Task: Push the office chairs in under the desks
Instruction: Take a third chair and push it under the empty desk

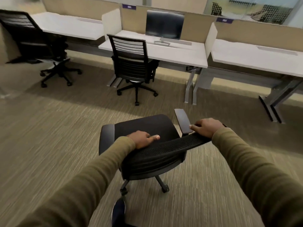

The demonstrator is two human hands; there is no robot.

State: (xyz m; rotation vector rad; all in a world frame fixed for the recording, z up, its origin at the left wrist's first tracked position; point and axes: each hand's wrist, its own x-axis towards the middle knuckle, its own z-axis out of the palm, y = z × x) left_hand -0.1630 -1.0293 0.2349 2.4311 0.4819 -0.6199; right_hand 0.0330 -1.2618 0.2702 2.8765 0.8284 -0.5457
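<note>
Both our hands, left hand (142, 139) and right hand (207, 127), are closed over the top of the nearest chair (147, 145), on open carpet (49, 136), well apart from the right desk (255, 58). We judge one chair (131, 63) nearly in, another chair (32, 38) still out.

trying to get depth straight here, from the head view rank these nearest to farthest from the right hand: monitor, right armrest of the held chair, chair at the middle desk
1. Right armrest, touching the right hand's fingertips.
2. Chair at the middle desk, ahead and to the left, across the carpet.
3. Monitor, farthest, on the middle desk against the back partition.
</note>
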